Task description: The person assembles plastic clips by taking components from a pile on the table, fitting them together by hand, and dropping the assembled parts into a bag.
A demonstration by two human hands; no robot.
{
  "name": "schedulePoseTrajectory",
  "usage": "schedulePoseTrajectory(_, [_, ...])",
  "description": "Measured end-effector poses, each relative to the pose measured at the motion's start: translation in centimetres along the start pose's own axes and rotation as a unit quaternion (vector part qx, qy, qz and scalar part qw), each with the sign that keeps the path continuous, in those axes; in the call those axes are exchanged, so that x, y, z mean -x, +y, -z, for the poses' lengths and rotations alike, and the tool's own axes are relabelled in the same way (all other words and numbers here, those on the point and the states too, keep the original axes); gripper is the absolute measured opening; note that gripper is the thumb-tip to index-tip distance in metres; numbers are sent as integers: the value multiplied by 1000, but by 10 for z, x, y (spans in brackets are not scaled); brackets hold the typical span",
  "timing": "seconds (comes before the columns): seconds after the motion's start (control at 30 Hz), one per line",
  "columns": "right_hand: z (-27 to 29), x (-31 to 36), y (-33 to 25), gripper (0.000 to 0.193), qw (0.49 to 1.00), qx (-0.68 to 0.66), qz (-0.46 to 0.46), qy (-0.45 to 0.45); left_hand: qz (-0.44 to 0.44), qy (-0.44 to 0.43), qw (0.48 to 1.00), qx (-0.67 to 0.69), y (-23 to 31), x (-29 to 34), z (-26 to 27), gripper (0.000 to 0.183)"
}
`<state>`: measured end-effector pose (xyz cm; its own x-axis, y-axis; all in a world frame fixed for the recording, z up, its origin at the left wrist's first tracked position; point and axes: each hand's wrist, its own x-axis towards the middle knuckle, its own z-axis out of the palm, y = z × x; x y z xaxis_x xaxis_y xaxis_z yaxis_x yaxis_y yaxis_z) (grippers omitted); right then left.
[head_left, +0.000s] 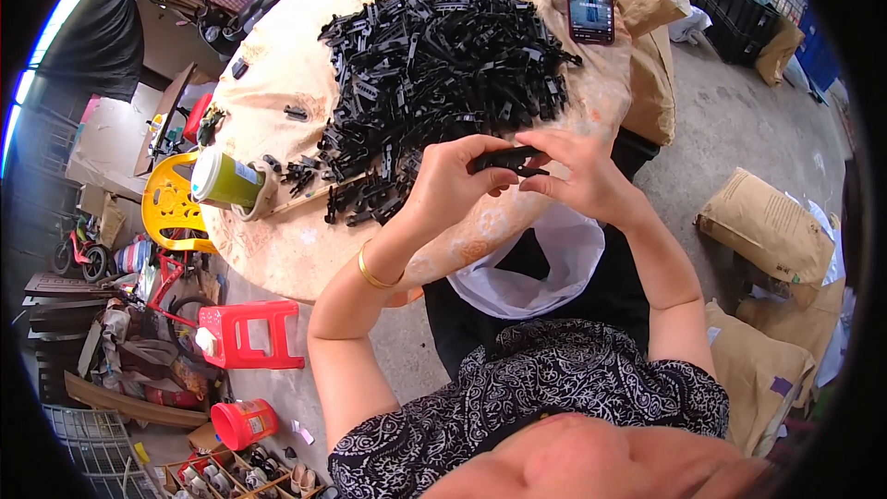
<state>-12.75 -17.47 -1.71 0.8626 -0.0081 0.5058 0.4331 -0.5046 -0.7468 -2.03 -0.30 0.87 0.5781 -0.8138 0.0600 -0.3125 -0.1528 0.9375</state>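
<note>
My left hand and my right hand meet over the near edge of the table, fingers closed on a small long black plastic part. My left thumb and fingers grip its left end; my right fingertips pinch its right end, where a thin piece sticks out. Fingers partly cover it, so its exact kind does not show. Just beyond my hands, a large heap of similar black plastic parts covers the middle of the round table. Below my hands, a white bag lies open at my lap.
A green cup with a white lid stands at the table's left edge, and a phone at the far right. To the left are a yellow chair, a red stool and a red bucket. Brown paper sacks lie on the right.
</note>
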Motion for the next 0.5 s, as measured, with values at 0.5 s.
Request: schedulePoseTrajectory(0.5, [4, -2, -7, 30, 996, 59, 43, 43, -109, 24, 987, -119, -1, 4, -3, 21])
